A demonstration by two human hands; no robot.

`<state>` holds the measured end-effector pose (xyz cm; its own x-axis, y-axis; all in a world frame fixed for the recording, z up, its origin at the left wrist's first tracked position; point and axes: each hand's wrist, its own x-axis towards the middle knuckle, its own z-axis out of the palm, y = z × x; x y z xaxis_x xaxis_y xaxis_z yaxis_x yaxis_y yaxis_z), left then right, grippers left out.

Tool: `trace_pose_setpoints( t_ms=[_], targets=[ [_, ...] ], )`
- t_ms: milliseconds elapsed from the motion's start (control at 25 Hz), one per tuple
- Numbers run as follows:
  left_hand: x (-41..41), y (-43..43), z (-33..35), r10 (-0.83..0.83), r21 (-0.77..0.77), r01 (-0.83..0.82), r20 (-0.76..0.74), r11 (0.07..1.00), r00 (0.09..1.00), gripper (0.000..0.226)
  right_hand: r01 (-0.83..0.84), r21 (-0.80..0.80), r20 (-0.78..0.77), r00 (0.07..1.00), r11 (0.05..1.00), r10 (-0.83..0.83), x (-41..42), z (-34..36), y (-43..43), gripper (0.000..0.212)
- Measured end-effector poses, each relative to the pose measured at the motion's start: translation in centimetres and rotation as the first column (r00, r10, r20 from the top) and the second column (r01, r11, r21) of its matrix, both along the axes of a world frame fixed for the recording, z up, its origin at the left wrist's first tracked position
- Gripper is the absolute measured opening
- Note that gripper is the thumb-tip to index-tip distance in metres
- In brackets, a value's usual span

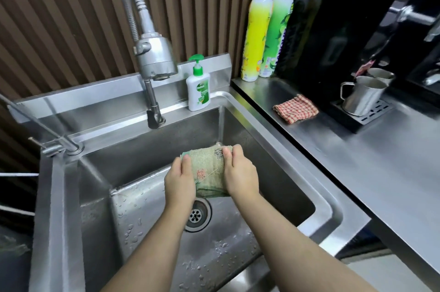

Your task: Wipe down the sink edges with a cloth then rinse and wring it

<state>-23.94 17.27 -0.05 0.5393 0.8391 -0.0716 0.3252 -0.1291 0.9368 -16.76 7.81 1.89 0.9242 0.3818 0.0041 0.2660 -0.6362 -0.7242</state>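
Note:
A green cloth (207, 167) is stretched between both hands above the steel sink basin (142, 208). My left hand (179, 182) grips its left side and my right hand (240, 175) grips its right side. A thin stream of water (220, 125) falls onto the cloth's far right corner. The water comes from higher up than the big faucet head (156, 57), which hangs to the left of the stream. The drain (196, 214) lies just below the cloth. Drops of water dot the basin floor.
A hand-soap pump bottle (198, 86) stands on the sink's back ledge. Yellow (256, 34) and green (277, 32) detergent bottles stand at the back of the right counter (381, 163). A checked red cloth (295, 108) and steel mugs (362, 96) sit there too.

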Motion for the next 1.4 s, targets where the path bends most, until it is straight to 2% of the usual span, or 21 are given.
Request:
trace_pose_setpoints(
  t_ms=[80, 200, 360, 480, 560, 600, 640, 680, 720, 760, 800, 880, 920, 960, 1040, 1120, 1200, 1320, 1400],
  targets=[
    [1.5, -1.8, 0.4, 0.045, 0.127, -0.037, -0.06, 0.991, 0.997, 0.04, 0.043, -0.055, -0.001, 0.999, 0.998, -0.043, 0.4, -0.2, -1.4, 0.035],
    [4.3, -3.7, 0.5, -0.015, 0.266, 0.04, -0.097, 0.963, 0.995, 0.04, 0.072, -0.086, -0.044, 0.996, 0.994, -0.076, 3.0, 0.0, -4.2, 0.035],
    [12.3, -8.5, 2.3, -0.285, 0.276, 0.295, -0.074, 0.915, 0.956, 0.041, 0.231, 0.132, -0.211, 0.957, 0.964, -0.201, 9.7, 0.6, -12.3, 0.027],
    [20.8, -13.6, 3.1, -0.492, 0.326, 0.508, -0.134, 0.798, 0.86, 0.041, 0.441, 0.285, -0.454, 0.844, 0.851, -0.285, 15.1, 0.6, -19.4, 0.024],
    [25.8, -15.6, 3.1, -0.585, 0.297, 0.633, -0.242, 0.715, 0.774, 0.035, 0.51, 0.282, -0.56, 0.775, 0.812, -0.292, 18.3, 0.4, -22.1, 0.02],
    [27.9, -16.4, 3.0, -0.616, 0.297, 0.688, -0.308, 0.662, 0.725, 0.035, 0.486, 0.194, -0.52, 0.787, 0.852, -0.331, 19.9, 0.4, -23.3, 0.022],
    [29.5, -16.7, 2.9, -0.618, 0.332, 0.722, -0.375, 0.606, 0.691, 0.034, 0.427, 0.026, -0.424, 0.824, 0.904, -0.377, 21.2, 0.5, -24.4, 0.026],
    [30.7, -16.8, 2.6, -0.584, 0.413, 0.728, -0.435, 0.547, 0.685, 0.033, 0.375, -0.183, -0.278, 0.867, 0.909, -0.414, 22.1, 0.6, -25.3, 0.03],
    [31.2, -16.8, 2.3, -0.533, 0.523, 0.703, -0.462, 0.482, 0.709, 0.03, 0.35, -0.308, -0.115, 0.909, 0.885, -0.4, 22.8, 0.6, -26.1, 0.033],
    [31.3, -16.8, 1.7, -0.514, 0.61, 0.679, -0.461, 0.409, 0.724, 0.029, 0.318, -0.328, 0.013, 0.943, 0.89, -0.332, 23.2, 0.5, -26.6, 0.034],
    [31.1, -17.0, 1.2, -0.546, 0.656, 0.681, -0.458, 0.326, 0.702, 0.032, 0.263, -0.286, 0.112, 0.964, 0.921, -0.241, 23.2, 0.4, -26.6, 0.035],
    [30.3, -17.6, -0.3, -0.659, 0.599, 0.787, -0.535, 0.146, 0.529, 0.044, 0.08, -0.204, 0.21, 0.977, 0.976, -0.037, 22.4, -0.7, -25.7, 0.035],
    [30.2, -17.7, -1.1, -0.678, 0.517, 0.852, -0.6, 0.076, 0.425, 0.048, 0.025, -0.233, 0.243, 0.969, 0.972, 0.034, 22.2, -2.1, -25.1, 0.036],
    [30.3, -17.6, -1.6, -0.665, 0.443, 0.896, -0.659, 0.036, 0.352, 0.05, -0.015, -0.285, 0.226, 0.971, 0.958, 0.082, 21.9, -3.1, -24.6, 0.04],
    [30.6, -16.9, -2.2, -0.624, 0.385, 0.923, -0.726, -0.019, 0.29, 0.06, -0.07, -0.375, 0.182, 0.972, 0.924, 0.147, 21.6, -4.1, -24.3, 0.061],
    [30.5, -16.6, -2.2, -0.55, 0.435, 0.893, -0.777, -0.117, 0.307, 0.076, -0.097, -0.418, 0.189, 0.963, 0.903, 0.191, 21.2, -4.4, -24.6, 0.083],
    [30.5, -16.8, -1.9, -0.506, 0.459, 0.875, -0.797, -0.153, 0.33, 0.081, -0.104, -0.459, 0.165, 0.966, 0.882, 0.2, 21.4, -4.2, -24.9, 0.095],
    [30.5, -17.4, -2.1, -0.474, 0.443, 0.886, -0.815, -0.137, 0.334, 0.084, -0.11, -0.494, 0.16, 0.963, 0.863, 0.214, 21.6, -4.1, -25.1, 0.095],
    [29.8, -17.9, -1.4, -0.451, 0.444, 0.892, -0.816, -0.086, 0.362, 0.069, -0.129, -0.513, 0.113, 0.97, 0.849, 0.216, 21.6, -3.7, -25.0, 0.079]
  ],
)
